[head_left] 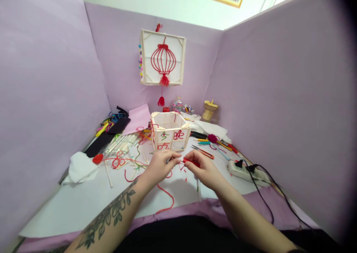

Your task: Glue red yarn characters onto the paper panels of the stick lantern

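In front of the lantern frame, my left hand (163, 165) and my right hand (203, 168) meet with fingers closed. My right hand grips a small red tube with a white end (196, 163), which looks like a marker or a glue tube. The fingers of my left hand pinch close to its white end; what else they hold is hidden. Just behind stands an open-topped paper lantern (170, 134) with wooden-stick edges and red and green characters on its panels. Orange-handled scissors (205, 152) lie to its right. Tiny red scraps (186, 179) are scattered beneath my hands.
A finished-looking lantern (164, 61) hangs above. Red yarn (169, 197) trails across the white table. Left are bagged sticks (118, 146) and a white cloth (81, 167); right, a power strip (248, 171) with black cords. Purple panels (279, 78) enclose the table.
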`<state>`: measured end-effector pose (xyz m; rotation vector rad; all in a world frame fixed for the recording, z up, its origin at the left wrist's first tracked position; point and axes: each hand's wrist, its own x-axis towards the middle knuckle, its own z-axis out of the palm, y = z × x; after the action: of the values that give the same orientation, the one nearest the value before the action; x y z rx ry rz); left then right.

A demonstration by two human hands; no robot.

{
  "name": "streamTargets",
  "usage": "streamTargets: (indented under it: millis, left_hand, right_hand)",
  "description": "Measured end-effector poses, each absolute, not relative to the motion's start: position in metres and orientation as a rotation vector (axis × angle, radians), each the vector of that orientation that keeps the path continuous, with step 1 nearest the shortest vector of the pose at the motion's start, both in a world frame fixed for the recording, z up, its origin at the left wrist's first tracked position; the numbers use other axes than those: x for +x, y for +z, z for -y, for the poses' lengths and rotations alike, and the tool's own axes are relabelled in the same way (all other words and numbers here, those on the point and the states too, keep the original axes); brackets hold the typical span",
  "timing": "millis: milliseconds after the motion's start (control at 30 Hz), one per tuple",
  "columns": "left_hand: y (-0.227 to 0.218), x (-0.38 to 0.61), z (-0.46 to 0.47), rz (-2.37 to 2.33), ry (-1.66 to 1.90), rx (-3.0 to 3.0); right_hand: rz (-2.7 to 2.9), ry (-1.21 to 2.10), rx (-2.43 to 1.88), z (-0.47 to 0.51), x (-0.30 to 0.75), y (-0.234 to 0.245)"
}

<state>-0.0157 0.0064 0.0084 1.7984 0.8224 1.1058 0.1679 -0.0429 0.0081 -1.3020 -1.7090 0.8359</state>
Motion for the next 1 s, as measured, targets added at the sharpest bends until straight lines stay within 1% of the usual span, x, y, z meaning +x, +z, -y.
streamTargets:
  millis: [200,333,433,500,567,700,800,900,967,1000]
  left_hand:
    - [0.001,-0.012,-0.003,-0.798,1.097,1.997]
    - [-0.006,-0.012,-0.004,-0.751,1.124,2.141]
    - [-0.003,-0.014,-0.006,-0.727,1.096,2.208]
    - [0.001,-0.015,-0.006,-0.734,1.087,2.203]
    - [0.003,-0.014,-0.005,-0.786,1.134,2.094]
    - [-0.002,-0.007,-0.002,-0.857,1.3,1.526]
    - [-0.01,-0.002,0.001,-0.772,1.3,1.21]
    - [-0.016,0.001,0.002,-0.728,1.251,1.244]
    - [-0.017,0.001,0.001,-0.73,1.22,1.315]
    - [-0.017,0.001,0.0,-0.74,1.2,1.335]
  right_hand:
    - [1.652,0.88,-1.369,0.04,0.167,0.007]
    - [1.597,1.0,-1.321,0.039,0.169,0.004]
    - [1.508,1.144,-1.282,0.041,0.165,0.002]
    - [1.428,1.252,-1.225,0.041,0.158,0.002]
    - [1.358,1.275,-1.158,0.039,0.147,0.0]
    - [1.385,1.08,-1.176,0.033,0.12,-0.012]
    - [1.523,0.952,-1.207,0.031,0.105,-0.024]
    - [1.646,0.898,-1.253,0.034,0.112,-0.021]
    - [1.763,0.809,-1.4,0.036,0.135,-0.002]
    - [1.84,0.7,-1.5,0.036,0.152,0.013]
